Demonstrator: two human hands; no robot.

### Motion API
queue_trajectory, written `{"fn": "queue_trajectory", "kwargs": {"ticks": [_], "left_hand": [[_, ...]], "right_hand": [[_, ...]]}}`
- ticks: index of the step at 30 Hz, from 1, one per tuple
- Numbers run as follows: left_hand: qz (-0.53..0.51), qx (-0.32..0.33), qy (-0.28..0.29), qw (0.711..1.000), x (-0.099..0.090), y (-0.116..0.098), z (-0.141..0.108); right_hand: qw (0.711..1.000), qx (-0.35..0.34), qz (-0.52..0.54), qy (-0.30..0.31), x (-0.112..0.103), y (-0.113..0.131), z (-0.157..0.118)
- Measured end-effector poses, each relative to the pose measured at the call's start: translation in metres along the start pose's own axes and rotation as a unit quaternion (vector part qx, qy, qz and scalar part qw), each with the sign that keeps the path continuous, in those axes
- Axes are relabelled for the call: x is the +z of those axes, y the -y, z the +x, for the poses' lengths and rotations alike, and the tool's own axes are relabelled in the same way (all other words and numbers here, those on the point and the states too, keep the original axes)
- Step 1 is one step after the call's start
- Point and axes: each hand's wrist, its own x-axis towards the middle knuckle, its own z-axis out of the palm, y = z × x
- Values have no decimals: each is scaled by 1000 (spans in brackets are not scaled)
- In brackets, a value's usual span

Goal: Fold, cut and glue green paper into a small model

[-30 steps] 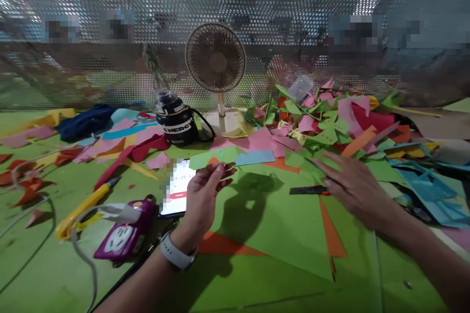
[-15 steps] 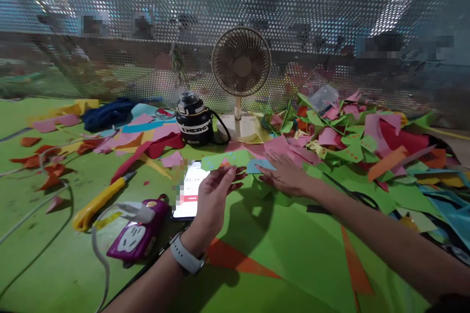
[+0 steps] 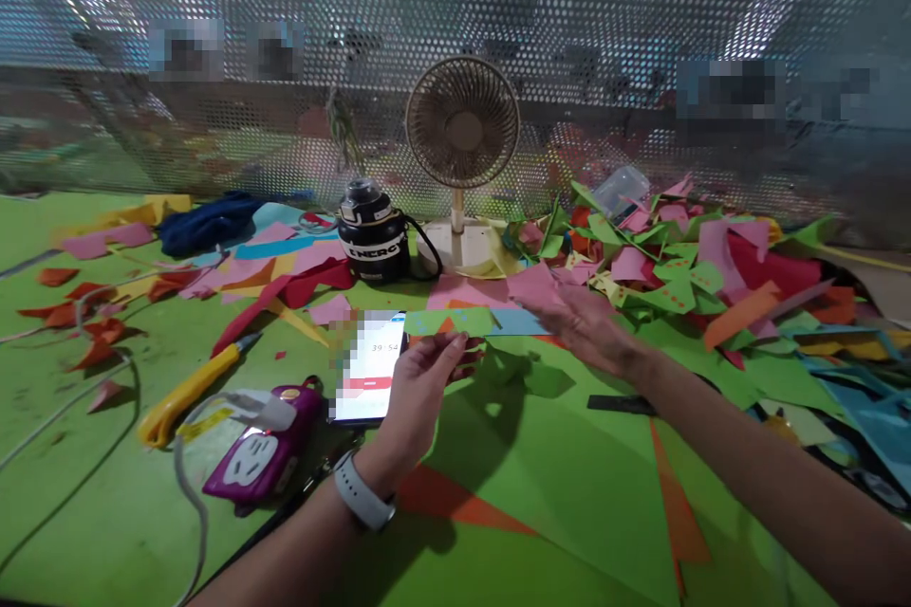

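Note:
My left hand [image 3: 434,375] pinches the lower edge of a green paper piece [image 3: 466,320] that has small blue dots and an orange patch. A blue strip [image 3: 518,321] extends from the right side of that green piece. To the right, my right hand [image 3: 587,327] is spread flat with fingers pointing left, near the blue strip's right end; whether it touches the strip is unclear. Beneath my hands lies a large green sheet [image 3: 569,484], with an orange triangle [image 3: 455,500] on its left part.
A lit phone [image 3: 370,370], purple power strip [image 3: 267,446] and yellow-handled cutter [image 3: 189,394] lie left. Behind stand a black bottle [image 3: 374,242] and a fan [image 3: 462,123]. Paper scraps [image 3: 676,289] heap at the right, near a black strip [image 3: 619,403].
My right hand has moved right, away from my left hand, and more of the blue strip shows. My left hand has shifted slightly right, still pinching the green piece.

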Motion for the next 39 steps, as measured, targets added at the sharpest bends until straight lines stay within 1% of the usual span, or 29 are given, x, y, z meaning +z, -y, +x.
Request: {"fn": "queue_trajectory", "kwargs": {"ticks": [4, 6, 8, 10, 14, 19, 22, 27, 31, 39], "left_hand": [[14, -34, 29, 999, 0, 6, -1], [15, -48, 46, 998, 1, 8, -3], [15, -53, 54, 997, 2, 9, -6], [15, -49, 53, 997, 4, 8, -9], [23, -27, 56, 998, 6, 10, -11], [25, -10, 75, 997, 4, 11, -13], [28, -7, 80, 996, 4, 9, -15], [30, 3, 92, 995, 5, 7, -17], [25, 5, 90, 996, 5, 7, -17], [23, -2, 94, 995, 4, 10, -17]], "right_hand": [[993, -15, 121, 2, 9, 5, -10], [988, -26, 151, 13, 15, 9, -16], [988, -34, 151, 24, 22, 12, -22], [992, -36, 120, 21, 29, 14, -27], [999, -41, 28, -9, 42, 17, -35], [995, -53, -79, -17, 53, 19, -41], [991, -59, -114, -25, 57, 22, -43], [980, -87, -174, -44, 62, 22, -42], [970, -107, -210, -54, 65, 18, -41], [940, -158, -293, -72, 63, 13, -42]]}}
